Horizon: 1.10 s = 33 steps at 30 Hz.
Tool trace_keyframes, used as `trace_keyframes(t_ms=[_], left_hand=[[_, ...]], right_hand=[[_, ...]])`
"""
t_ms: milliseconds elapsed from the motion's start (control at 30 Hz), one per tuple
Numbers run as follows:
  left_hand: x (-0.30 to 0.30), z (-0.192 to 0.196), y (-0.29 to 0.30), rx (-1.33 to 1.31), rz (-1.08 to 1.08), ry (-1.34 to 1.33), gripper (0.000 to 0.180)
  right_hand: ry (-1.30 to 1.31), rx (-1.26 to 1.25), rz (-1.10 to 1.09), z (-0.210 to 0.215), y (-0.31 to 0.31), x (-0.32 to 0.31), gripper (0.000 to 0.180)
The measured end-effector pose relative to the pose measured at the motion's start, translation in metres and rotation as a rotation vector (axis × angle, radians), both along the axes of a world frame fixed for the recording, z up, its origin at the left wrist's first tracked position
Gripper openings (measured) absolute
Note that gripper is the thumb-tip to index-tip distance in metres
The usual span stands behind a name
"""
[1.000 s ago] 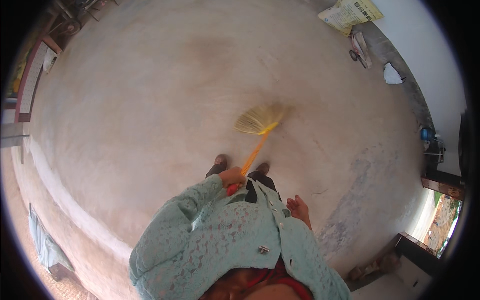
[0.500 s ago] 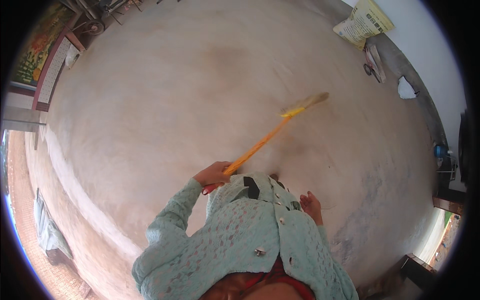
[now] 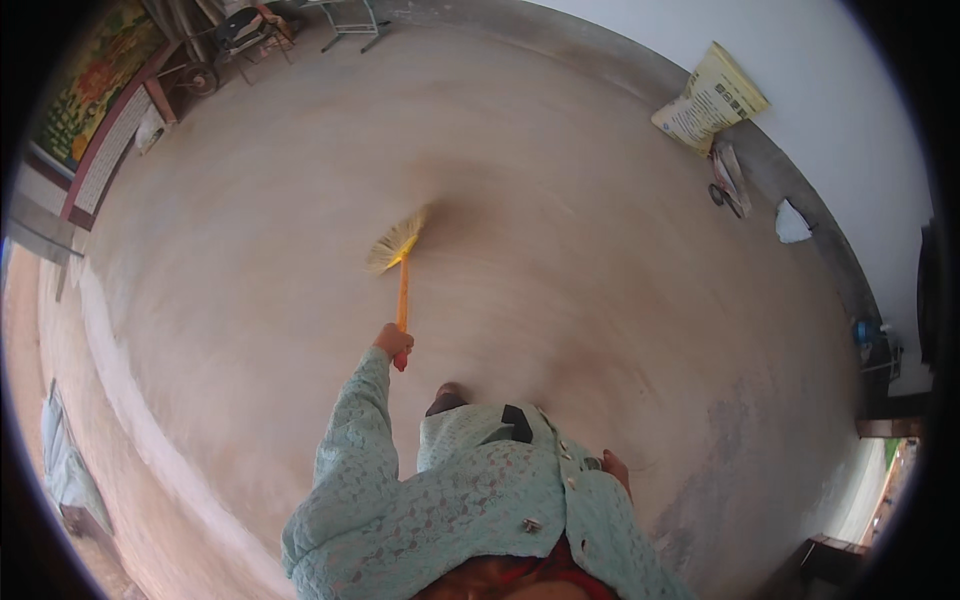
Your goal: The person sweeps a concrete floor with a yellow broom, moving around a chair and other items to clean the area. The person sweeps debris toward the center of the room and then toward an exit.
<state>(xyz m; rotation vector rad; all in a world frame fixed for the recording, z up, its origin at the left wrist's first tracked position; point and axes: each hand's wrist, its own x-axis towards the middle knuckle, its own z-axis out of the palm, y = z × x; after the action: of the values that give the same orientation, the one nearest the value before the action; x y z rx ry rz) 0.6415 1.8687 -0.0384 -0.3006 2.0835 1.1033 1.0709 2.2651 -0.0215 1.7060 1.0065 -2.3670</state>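
A broom (image 3: pixel 403 290) with an orange handle, a yellow collar and a fan of pale bristles reaches forward over the floor. My left hand (image 3: pixel 393 340) is wrapped round its handle near the red end, the arm stretched ahead. The bristles (image 3: pixel 392 250) meet the floor left of centre, pointing away and to the left. At my right side hangs my right hand (image 3: pixel 616 472), partly covered by the light green lace jacket (image 3: pixel 460 500). Its visible fingers look loosely extended, with nothing seen in them.
A yellow printed sack (image 3: pixel 712 100) leans against the right wall. Near it lie scissors (image 3: pixel 722 200) and a white bag (image 3: pixel 793 222). Far left are a chair (image 3: pixel 245 30), a metal-legged table (image 3: pixel 350 25) and a wheel (image 3: pixel 200 79). Grey cloth (image 3: pixel 70 465) lies at the left.
The broom has swung from right to left, its bristles now left of centre. My left arm has reached further forward. One foot now shows ahead of me, and my right hand is more covered.
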Motion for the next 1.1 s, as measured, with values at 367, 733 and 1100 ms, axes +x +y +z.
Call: trace_keyframes(t_ms=[367,733,1100], left_hand=[[0.079,-0.005,0.145,0.145,-0.562,-0.378,0.025],[0.130,0.063,0.201,0.563,-0.769,-0.572,0.045],[0.112,0.145,0.180,0.335,-0.913,0.096,0.052]], right_hand=[[-0.043,-0.078,-0.207,0.005,-0.038,0.036,0.043],[-0.018,-0.041,-0.264,0.004,-0.039,0.013,0.042],[-0.095,-0.173,-0.302,-0.028,-0.026,0.042,0.041]])
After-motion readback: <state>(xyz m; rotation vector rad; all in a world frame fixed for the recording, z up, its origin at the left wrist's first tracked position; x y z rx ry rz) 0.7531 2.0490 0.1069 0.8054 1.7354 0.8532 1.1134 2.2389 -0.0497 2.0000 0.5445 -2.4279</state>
